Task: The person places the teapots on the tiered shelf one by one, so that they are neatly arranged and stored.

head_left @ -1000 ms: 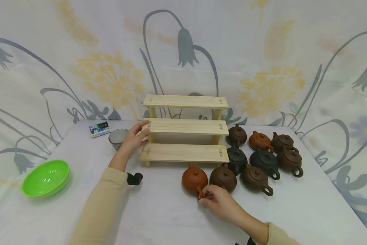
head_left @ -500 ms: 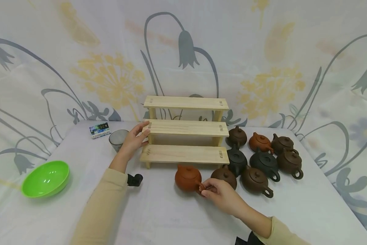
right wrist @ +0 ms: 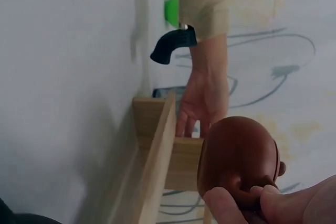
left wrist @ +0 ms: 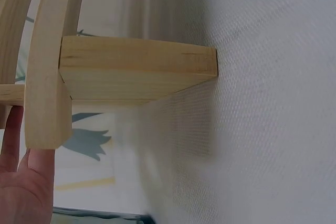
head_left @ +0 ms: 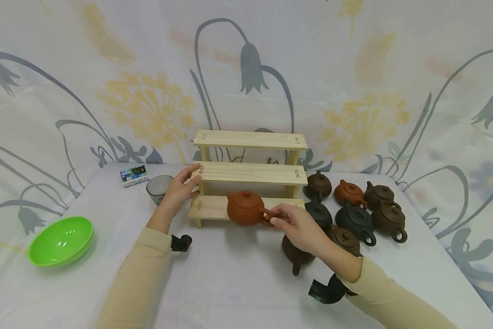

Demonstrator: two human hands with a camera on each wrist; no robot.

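My right hand (head_left: 297, 228) pinches the handle of a reddish-brown clay teapot (head_left: 245, 208). The teapot overlaps the lowest step of a pale wooden three-step display stand (head_left: 252, 172) in the head view, its spout toward the left. In the right wrist view, thumb and fingers close on the handle below the round teapot body (right wrist: 239, 156). My left hand (head_left: 178, 187) holds the left end of the middle step, with digits above and below the plank. From the left wrist, fingers (left wrist: 11, 140) show against the wood, partly hidden by the lower step (left wrist: 47, 93).
Several dark brown, black and reddish teapots (head_left: 355, 218) cluster right of the stand; one brown teapot (head_left: 296, 252) sits partly under my right hand. A smoky glass cup (head_left: 157, 186), a small patterned box (head_left: 134, 176) and a green bowl (head_left: 61, 241) stand to the left.
My right hand has lifted the reddish teapot off the cloth, up and slightly left to the front of the lowest step. My left hand has stayed on the stand.
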